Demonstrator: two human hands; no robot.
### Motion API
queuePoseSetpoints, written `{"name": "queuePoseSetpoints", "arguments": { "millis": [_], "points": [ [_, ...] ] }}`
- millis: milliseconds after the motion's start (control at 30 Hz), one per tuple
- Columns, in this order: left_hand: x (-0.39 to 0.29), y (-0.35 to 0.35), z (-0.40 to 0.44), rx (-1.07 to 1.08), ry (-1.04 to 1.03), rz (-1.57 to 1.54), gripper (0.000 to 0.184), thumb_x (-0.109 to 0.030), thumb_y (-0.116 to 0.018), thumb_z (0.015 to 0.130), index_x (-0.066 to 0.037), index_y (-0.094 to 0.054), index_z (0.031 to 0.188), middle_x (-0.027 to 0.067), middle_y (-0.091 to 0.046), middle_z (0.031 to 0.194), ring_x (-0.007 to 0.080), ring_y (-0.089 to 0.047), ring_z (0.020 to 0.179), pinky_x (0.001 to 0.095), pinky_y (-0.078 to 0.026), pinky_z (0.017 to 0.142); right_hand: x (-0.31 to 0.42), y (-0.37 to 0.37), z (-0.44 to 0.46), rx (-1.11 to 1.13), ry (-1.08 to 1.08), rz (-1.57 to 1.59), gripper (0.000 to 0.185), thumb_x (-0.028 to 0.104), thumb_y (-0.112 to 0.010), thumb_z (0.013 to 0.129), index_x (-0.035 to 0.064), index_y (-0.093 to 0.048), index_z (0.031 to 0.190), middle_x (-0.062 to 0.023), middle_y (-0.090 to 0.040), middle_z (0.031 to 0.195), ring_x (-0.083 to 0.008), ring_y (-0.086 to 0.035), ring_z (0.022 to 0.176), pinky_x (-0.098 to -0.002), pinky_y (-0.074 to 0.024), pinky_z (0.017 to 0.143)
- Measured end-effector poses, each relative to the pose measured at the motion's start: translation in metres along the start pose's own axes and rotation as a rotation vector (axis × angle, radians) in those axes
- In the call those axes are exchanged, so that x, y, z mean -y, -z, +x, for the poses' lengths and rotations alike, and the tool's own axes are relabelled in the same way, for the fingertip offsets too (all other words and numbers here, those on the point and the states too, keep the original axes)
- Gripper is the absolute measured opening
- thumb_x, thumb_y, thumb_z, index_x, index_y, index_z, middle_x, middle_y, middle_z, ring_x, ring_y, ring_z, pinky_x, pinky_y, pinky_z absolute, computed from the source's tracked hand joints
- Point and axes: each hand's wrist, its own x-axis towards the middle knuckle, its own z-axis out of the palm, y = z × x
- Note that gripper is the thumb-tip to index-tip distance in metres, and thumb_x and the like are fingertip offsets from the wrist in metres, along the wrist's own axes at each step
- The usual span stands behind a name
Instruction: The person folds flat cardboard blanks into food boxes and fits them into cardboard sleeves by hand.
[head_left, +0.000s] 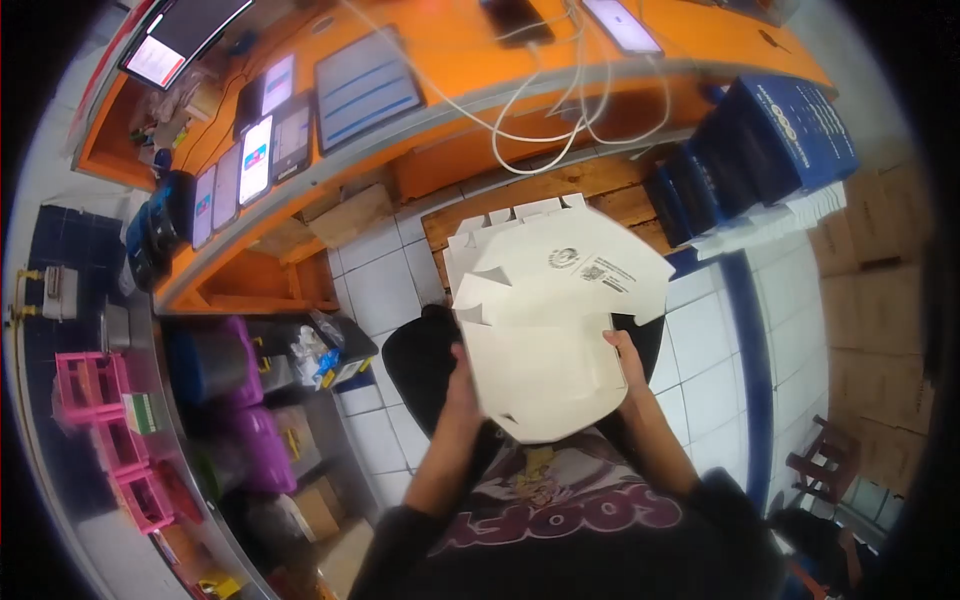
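Observation:
A large cream-white cardboard piece (pixel 540 350) with cut flaps, folds and printed marks on its upper right is held in front of my body. My left hand (pixel 461 385) is at its left edge, fingers partly hidden behind the cardboard. At the right edge my right hand (pixel 627 365) grips it, thumb on top and the other fingers underneath. The flaps at the far end point toward the orange desk.
Phones (pixel 256 160), a tablet (pixel 366 88) and white cables (pixel 500 132) lie on the orange desk (pixel 455 60). Blue boxes (pixel 775 140) stand at right, purple bins (pixel 262 450) and pink baskets (pixel 95 385) at left. A person (pixel 825 540) is partly visible at lower right.

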Motion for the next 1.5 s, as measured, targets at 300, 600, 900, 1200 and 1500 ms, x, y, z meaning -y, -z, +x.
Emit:
{"name": "queuePoseSetpoints", "arguments": {
  "millis": [300, 600, 900, 1200, 1500],
  "points": [
    [0.005, -0.003, -0.012, -0.427, 0.003, 0.768, 0.027, -0.019, -0.066, 0.099, 0.003, -0.067, 0.115, 0.0078, -0.071, 0.105, 0.0156, -0.065, 0.097, 0.0321, -0.051, 0.088, 0.013, -0.015, 0.003, -0.062, 0.3, -1.337, 0.042, 0.035, -0.055, 0.101, -0.0021, -0.067, 0.117, -0.0155, -0.073, 0.099, -0.025, -0.072, 0.088, -0.0349, -0.0555, 0.077],
    [-0.013, -0.018, 0.012, -0.084, -0.057, 1.433, 0.041, -0.027, -0.06, 0.101, 0.004, -0.06, 0.129, 0.0165, -0.068, 0.113, 0.0226, -0.064, 0.105, 0.0336, -0.049, 0.093, -0.027, -0.057, -0.009, 0.255, 0.229, -1.027, 0.044, 0.038, -0.066, 0.098, 0.0063, -0.064, 0.128, -0.0081, -0.073, 0.093, -0.0187, -0.069, 0.084, -0.0323, -0.0547, 0.074],
    [-0.003, -0.081, -0.01, 0.117, -1.03, 2.209, 0.064, -0.006, -0.075, 0.078, 0.002, -0.054, 0.138, 0.0272, -0.057, 0.136, 0.041, -0.058, 0.125, 0.0485, -0.047, 0.106, -0.004, -0.078, -0.001, 0.15, 0.178, -0.281, 0.015, 0.018, -0.067, 0.098, 0.0109, -0.062, 0.111, -0.0019, -0.068, 0.096, -0.0116, -0.065, 0.079, -0.0267, -0.0554, 0.071],
    [-0.02, -0.057, -0.016, 0.013, -1.309, 1.817, 0.042, 0.006, -0.067, 0.079, 0.005, -0.067, 0.12, 0.0259, -0.065, 0.125, 0.0381, -0.068, 0.114, 0.0372, -0.061, 0.086, -0.001, -0.124, -0.007, 0.334, 0.085, -0.001, 0.021, 0.026, -0.05, 0.107, 0.0107, -0.058, 0.119, -0.0069, -0.07, 0.114, -0.0218, -0.071, 0.104, -0.0385, -0.0603, 0.086],
    [-0.015, -0.072, -0.01, -0.283, -1.16, 2.079, 0.048, -0.003, -0.072, 0.082, -0.004, -0.066, 0.13, 0.0288, -0.055, 0.132, 0.0442, -0.058, 0.114, 0.0469, -0.049, 0.098, -0.026, -0.132, -0.015, 0.26, 0.046, -0.083, 0.021, 0.027, -0.055, 0.106, 0.01, -0.062, 0.115, 0.0, -0.065, 0.089, -0.015, -0.066, 0.078, -0.0307, -0.0581, 0.078]
  ]
}}
